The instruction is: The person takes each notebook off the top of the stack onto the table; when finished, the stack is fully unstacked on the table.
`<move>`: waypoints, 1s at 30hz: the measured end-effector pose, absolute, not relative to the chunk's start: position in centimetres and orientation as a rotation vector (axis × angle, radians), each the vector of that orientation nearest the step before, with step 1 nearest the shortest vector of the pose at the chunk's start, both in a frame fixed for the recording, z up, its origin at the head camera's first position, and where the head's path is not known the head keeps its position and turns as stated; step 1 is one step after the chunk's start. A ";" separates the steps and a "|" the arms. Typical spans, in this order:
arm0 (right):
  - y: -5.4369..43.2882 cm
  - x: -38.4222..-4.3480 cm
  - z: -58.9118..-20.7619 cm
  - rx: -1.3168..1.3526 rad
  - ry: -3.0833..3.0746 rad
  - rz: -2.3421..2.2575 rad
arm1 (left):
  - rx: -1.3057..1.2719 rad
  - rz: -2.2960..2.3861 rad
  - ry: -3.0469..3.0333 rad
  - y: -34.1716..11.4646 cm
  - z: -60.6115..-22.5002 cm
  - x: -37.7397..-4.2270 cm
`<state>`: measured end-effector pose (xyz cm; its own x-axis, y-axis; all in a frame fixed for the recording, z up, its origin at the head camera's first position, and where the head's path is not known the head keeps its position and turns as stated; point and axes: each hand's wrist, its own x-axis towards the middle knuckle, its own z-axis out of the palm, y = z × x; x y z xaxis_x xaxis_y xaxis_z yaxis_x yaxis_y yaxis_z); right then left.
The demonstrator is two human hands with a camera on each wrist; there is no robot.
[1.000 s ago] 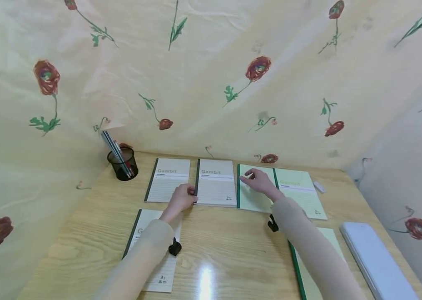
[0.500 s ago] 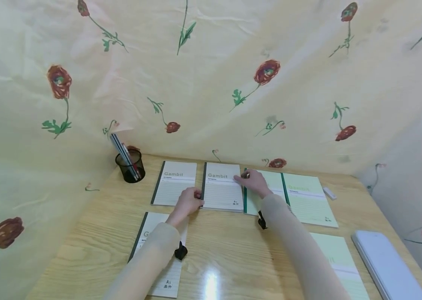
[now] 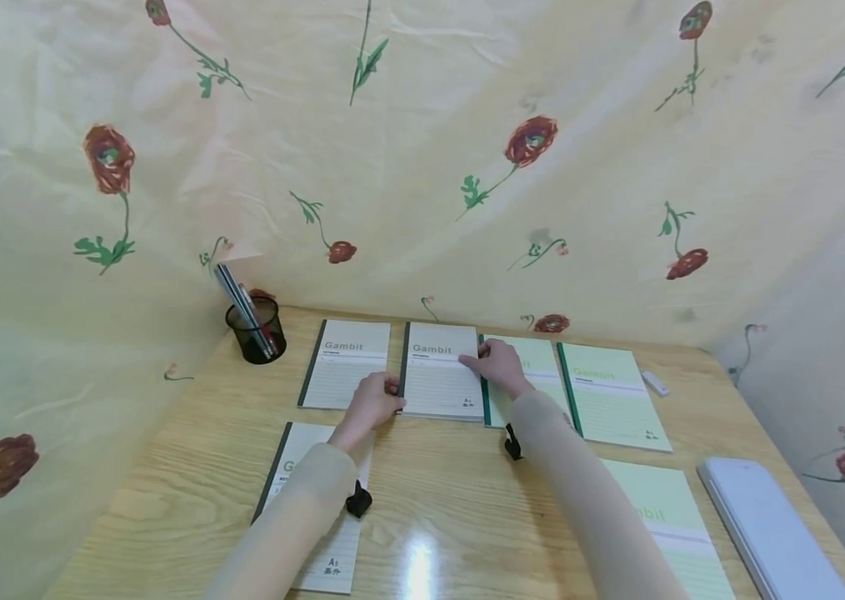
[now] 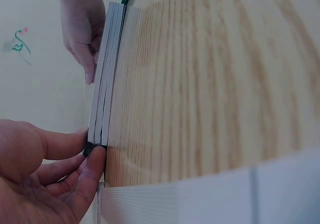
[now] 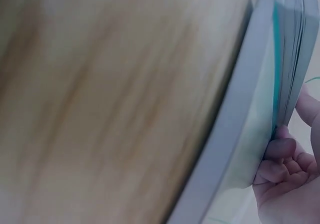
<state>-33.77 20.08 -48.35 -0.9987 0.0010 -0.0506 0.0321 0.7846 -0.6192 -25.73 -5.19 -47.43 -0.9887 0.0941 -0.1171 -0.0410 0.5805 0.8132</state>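
A stack of grey-white "Gambit" notebooks [image 3: 437, 383] with dark spines lies at the middle of the back row. My left hand [image 3: 372, 407] pinches its lower left corner; in the left wrist view the thumb is above and the fingers are beneath the notebooks' edges [image 4: 104, 83]. At the stack's right edge, my right hand [image 3: 497, 367] has its thumb over the top cover and its other fingers curled against the side, as the right wrist view shows. Just under that hand lies a light green notebook [image 3: 545, 367], partly hidden by the hand and sleeve.
Left of the stack lies another grey-white notebook [image 3: 351, 354], and one more [image 3: 328, 550] is nearer the front, under the left forearm. Further green notebooks [image 3: 613, 400] lie at right. A black mesh pen cup [image 3: 256, 329], a white eraser [image 3: 655, 383] and a pale oblong case [image 3: 767, 525] stand around them.
My right hand has moved left, from above the green notebook to the right edge of the grey-white stack, and taken hold there. The left hand keeps its pinch on the corner.
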 end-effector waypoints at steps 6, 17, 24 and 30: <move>20.1 -33.6 -48.0 0.076 2.906 -1.046 | 0.053 1.379 2.660 -5.1 -47.6 -25.8; 20.1 -33.5 -47.6 0.152 2.855 -1.118 | 0.079 1.355 2.703 -5.1 -47.5 -25.6; 20.7 -33.2 -47.2 0.165 2.836 -1.205 | 0.117 1.342 2.726 -5.1 -47.6 -25.6; 21.2 -32.8 -46.4 0.158 2.783 -1.286 | 0.115 1.351 2.737 -5.1 -47.6 -25.5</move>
<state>-32.77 21.16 -46.37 -0.9921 0.0630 -0.1084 0.1234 0.6441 -0.7549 -25.50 -5.13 -47.57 -0.9933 0.1061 -0.0451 0.0288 0.6067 0.7944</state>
